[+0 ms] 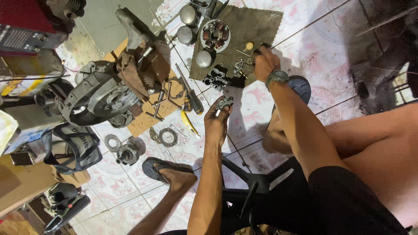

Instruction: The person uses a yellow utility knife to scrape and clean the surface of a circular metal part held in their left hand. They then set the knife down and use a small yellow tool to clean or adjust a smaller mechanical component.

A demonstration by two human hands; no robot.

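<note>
While the left hand (216,118) pinches a small grey metal part (224,103) above the tiled floor (331,48), the right hand (264,64) closes its fingertips on a small piece on the brown mat (257,26), amid the stator (215,35), screwdrivers (190,93) and engine case (102,98).

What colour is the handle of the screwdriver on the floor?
The screwdriver has a black and yellow handle, seen in the head view.

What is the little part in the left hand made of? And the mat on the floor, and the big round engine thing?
The small part in the left hand looks like cast metal: grey, with a dull shine. The mat looks like rough cloth or felt: brown, matte, with frayed edges. The engine case looks like bare aluminium: pale silver-grey, smooth, greasy in spots.
</note>
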